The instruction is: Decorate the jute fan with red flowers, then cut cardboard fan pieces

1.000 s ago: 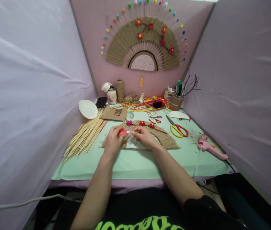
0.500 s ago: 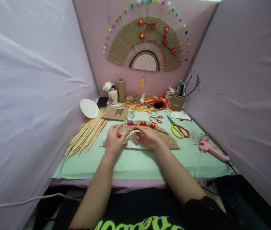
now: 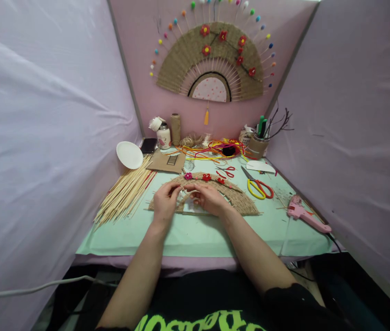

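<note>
A half-round fan of woven twine (image 3: 246, 202) lies on the table, with small red and magenta flowers (image 3: 206, 177) along a thin dark twig on its upper part. Over its left half, my left hand (image 3: 166, 198) is pinched, thumb against fingers. My right hand (image 3: 209, 197) faces it over the fan's middle, fingers curled and the index reaching toward the left fingertips. The fingertips nearly meet; whatever small thing is between them is too small to make out. Beneath my hands shows the fan's pale inner half circle, partly hidden.
Bamboo sticks (image 3: 124, 197) lie at left beside a white plate (image 3: 129, 155). Behind are cardboard (image 3: 166, 162) and coloured pipe cleaners (image 3: 212, 149). Small red scissors (image 3: 227, 172), large scissors (image 3: 257, 186) and a pink glue gun (image 3: 305, 215) lie at right. A larger fan (image 3: 181, 64) hangs on the wall.
Pinkish-red bits and a clear, shiny patch near my fingers no longer show. My left fingers have closed into a pinch, and both hands' fingertips have come closer together. The view has shifted slightly.
</note>
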